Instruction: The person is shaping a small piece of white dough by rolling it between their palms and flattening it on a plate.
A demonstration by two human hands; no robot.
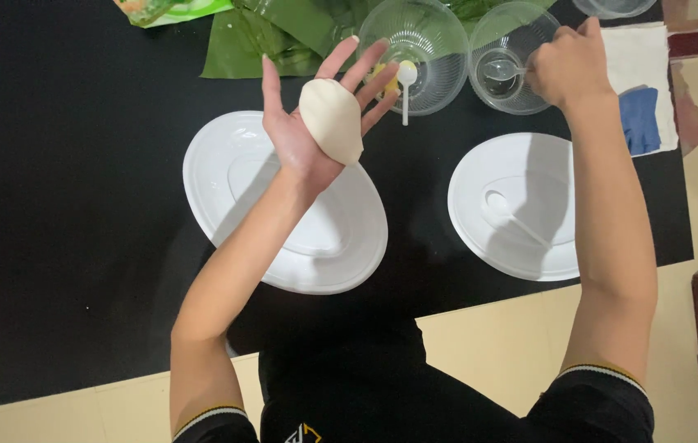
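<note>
On the open left hand [304,135], palm up and fingers [341,57] spread, rests a flattened oval of white dough [333,119]; nothing grips it, it only lies across palm and finger bases, held above the surface. Its long axis runs from the wrist toward the fingertips, tilted slightly right. The right hand [566,66] is closed around the handle of a clear spoon [501,72] inside a small clear bowl [506,61], well to the right of the dough. Between the two hands stands a larger clear bowl [419,53] containing a white spoon [406,82]. Below the left hand lies a white oval plate [226,176]; a second white plate [468,205], carrying another spoon, lies under the right forearm. The surface [78,205] is black, with green leaves [259,45] at the far edge, a white cloth [636,57] at right, and pale floor tiles beyond.
</note>
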